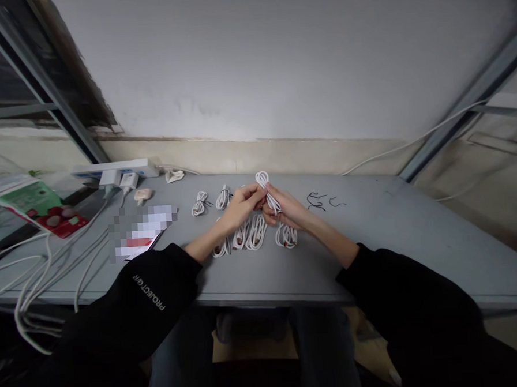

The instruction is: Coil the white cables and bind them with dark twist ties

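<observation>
Nearest, coiled white cables [255, 234] lie on the grey table [374, 251] beneath both hands. The left hand [241, 207] and right hand [286, 209] grasp a looped white cable [265, 193] between fingers and thumbs, where an even pinch keeps its loops tidy. Beyond, two more coils [200, 203] sit toward a power strip [114, 169].

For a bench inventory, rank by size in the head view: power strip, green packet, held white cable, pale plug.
Power strip and green packet look alike, so unranked; then coiled white cable; smallest, pale plug.
</observation>
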